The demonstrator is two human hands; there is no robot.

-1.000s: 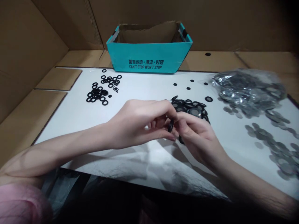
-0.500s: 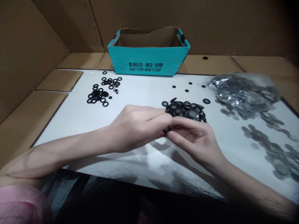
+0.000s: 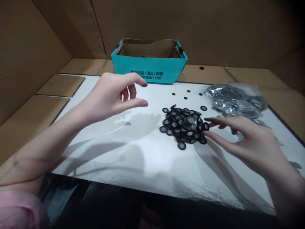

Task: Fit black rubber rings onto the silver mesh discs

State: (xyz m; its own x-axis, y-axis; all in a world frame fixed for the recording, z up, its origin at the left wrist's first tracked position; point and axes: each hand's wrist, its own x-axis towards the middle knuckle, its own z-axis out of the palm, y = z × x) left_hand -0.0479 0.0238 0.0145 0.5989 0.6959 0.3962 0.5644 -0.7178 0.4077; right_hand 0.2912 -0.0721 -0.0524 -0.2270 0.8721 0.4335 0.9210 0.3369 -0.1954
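My left hand [image 3: 116,93] is raised over the left side of the white table [image 3: 95,165], thumb and forefinger apart with nothing seen between them. A blurred small dark piece [image 3: 128,123] shows below it. My right hand [image 3: 245,136] is at the right edge of a pile of black-rimmed grey discs [image 3: 176,124]. Its thumb and forefinger are spread on either side of one black-rimmed disc [image 3: 205,126]; whether they touch it is unclear. Paler clear-looking discs [image 3: 190,121] lie on top of the pile. The black rings at the left are hidden behind my left hand and arm.
A turquoise box [image 3: 152,65] with an open top stands at the back. Several small black dots [image 3: 185,98] lie before it. A clear plastic bag of discs [image 3: 235,98] lies at the right, with loose grey discs partly behind my right hand. Cardboard walls [image 3: 147,19] surround the table.
My hands, which were together in front of the pile, have parted. The left moved up and left, the right moved to the right edge of the pile. The camera view shifted slightly.
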